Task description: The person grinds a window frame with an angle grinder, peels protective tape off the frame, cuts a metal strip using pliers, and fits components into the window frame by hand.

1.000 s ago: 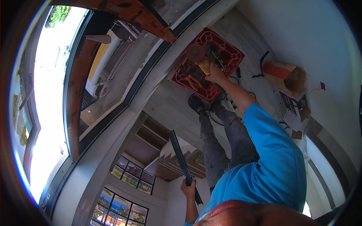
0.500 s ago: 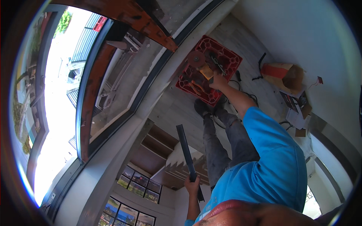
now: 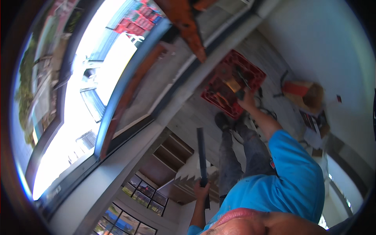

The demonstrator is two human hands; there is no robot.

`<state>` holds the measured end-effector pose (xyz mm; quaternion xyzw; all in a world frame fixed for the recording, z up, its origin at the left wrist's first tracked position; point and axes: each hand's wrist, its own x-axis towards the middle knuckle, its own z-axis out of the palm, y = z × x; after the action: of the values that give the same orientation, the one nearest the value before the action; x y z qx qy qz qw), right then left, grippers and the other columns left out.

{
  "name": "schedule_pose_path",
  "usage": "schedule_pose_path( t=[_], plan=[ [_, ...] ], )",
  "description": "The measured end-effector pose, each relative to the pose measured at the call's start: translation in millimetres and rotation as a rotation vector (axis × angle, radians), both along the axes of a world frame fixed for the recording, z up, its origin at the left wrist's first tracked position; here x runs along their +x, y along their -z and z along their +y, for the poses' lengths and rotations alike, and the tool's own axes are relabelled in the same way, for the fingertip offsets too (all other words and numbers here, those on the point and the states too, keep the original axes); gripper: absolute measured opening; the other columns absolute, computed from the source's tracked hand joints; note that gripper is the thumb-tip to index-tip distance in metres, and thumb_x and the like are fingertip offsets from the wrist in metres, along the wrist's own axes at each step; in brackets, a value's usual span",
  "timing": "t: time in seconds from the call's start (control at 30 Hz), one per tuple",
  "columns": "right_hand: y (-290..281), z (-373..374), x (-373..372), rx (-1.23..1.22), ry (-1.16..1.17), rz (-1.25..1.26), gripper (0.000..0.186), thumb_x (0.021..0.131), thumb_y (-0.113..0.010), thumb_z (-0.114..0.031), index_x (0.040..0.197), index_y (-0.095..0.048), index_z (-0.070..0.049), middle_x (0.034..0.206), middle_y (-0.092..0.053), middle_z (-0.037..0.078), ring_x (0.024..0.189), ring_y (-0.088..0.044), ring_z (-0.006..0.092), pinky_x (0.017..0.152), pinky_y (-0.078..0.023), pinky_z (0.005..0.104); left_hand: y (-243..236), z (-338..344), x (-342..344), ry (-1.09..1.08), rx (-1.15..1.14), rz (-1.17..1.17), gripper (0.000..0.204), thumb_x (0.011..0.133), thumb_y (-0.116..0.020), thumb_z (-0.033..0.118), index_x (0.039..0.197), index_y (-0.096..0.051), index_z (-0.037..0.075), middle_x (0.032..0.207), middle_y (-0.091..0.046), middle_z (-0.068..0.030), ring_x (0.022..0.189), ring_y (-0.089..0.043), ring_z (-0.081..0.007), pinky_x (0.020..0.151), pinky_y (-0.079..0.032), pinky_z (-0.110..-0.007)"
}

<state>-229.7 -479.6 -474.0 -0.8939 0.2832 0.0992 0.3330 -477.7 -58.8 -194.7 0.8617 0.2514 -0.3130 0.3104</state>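
**Right hand (image 3: pixel 246 100) at the red crate (image 3: pixel 228 110), left hand (image 3: pixel 202 189) closed on a dark strip (image 3: pixel 201 156)**

We see the right hand reaching over the near right edge of the red crate, its fingers at the dark rear end of a yellow power tool (image 3: pixel 232 84). The blur keeps us from telling whether they are clamped on it or only touching. The tool lies inside the crate, with a reddish-brown disc (image 3: pixel 224 72) at its far end. The left hand is well apart from the crate, on its near left side, and we see it clamped around the lower part of the long, straight strip, which stands nearly upright in our view.

Also inside the crate, left of the tool, we make out an orange-handled hand tool (image 3: pixel 221 101). Just beside the crate's near corner is a dark shoe (image 3: pixel 222 121), below grey trousers (image 3: pixel 231 154). To the right of that corner, we find dark cables (image 3: pixel 270 114) on the floor. Farther right of the crate stands a brown and red paper bag (image 3: pixel 309 98), with cardboard and paper (image 3: pixel 318 129) on its near side. Up and left of the crate, we see an orange-brown frame bar (image 3: pixel 192 33).
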Motion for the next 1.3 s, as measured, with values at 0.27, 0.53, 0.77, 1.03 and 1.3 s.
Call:
schedule_pose_path(
  t=[0.27, 0.53, 0.77, 1.03, 1.3],
  plan=[
    [-48, -6, -98, 0.119, -0.161, 0.22, 0.076, 0.076, -0.077, -0.03, 0.141, -0.046, -0.006, 0.122, -0.064, 0.025, 0.109, -0.065, 0.0397, 0.091, -0.052, 0.0466, 2, -11, 35, -0.024, -0.113, -0.14, 0.039, 0.074, -0.082, 0.035, 0.087, -0.068, 0.0, 0.078, -0.069, -0.0162, 0.076, -0.07, -0.0265, 0.07, -0.053, -0.041],
    [-63, -13, -120, 0.199, 0.009, 0.396, 0.068, 0.074, -0.08, -0.036, 0.131, -0.059, -0.004, 0.115, -0.069, 0.019, 0.102, -0.069, 0.0279, 0.088, -0.055, 0.0401, 6, -1, 20, -0.127, -0.183, -0.268, 0.037, 0.074, -0.081, 0.032, 0.089, -0.069, 0.0, 0.08, -0.07, -0.0156, 0.077, -0.071, -0.0265, 0.07, -0.053, -0.039],
    [-127, -18, -109, 0.369, 0.001, 0.339, 0.059, 0.078, -0.079, -0.027, 0.127, -0.062, 0.0, 0.114, -0.069, 0.018, 0.106, -0.067, 0.0273, 0.089, -0.054, 0.0384, 24, 10, 26, 0.115, -0.14, -0.259, 0.046, 0.072, -0.079, 0.044, 0.092, -0.071, 0.003, 0.084, -0.07, -0.0173, 0.082, -0.071, -0.0338, 0.073, -0.053, -0.045],
    [-187, -54, -132, 0.553, 0.104, 0.403, 0.045, 0.085, -0.073, -0.018, 0.123, -0.06, 0.002, 0.095, -0.069, 0.01, 0.074, -0.066, 0.0167, 0.059, -0.054, 0.0319, 59, -5, 68, 0.21, -0.169, -0.325, 0.047, 0.072, -0.078, 0.046, 0.093, -0.07, 0.005, 0.086, -0.069, -0.0195, 0.083, -0.068, -0.04, 0.073, -0.052, -0.048],
    [-321, -23, -59, 0.432, -0.025, -0.584, 0.033, 0.084, -0.073, -0.021, 0.111, -0.066, -0.004, 0.102, -0.068, 0.013, 0.094, -0.068, 0.0265, 0.084, -0.055, 0.0387, -20, -40, 154, 0.65, -0.193, -0.379, 0.041, 0.073, -0.077, 0.038, 0.097, -0.065, 0.006, 0.094, -0.067, -0.0179, 0.087, -0.067, -0.0392, 0.076, -0.054, -0.048]
  ],
)
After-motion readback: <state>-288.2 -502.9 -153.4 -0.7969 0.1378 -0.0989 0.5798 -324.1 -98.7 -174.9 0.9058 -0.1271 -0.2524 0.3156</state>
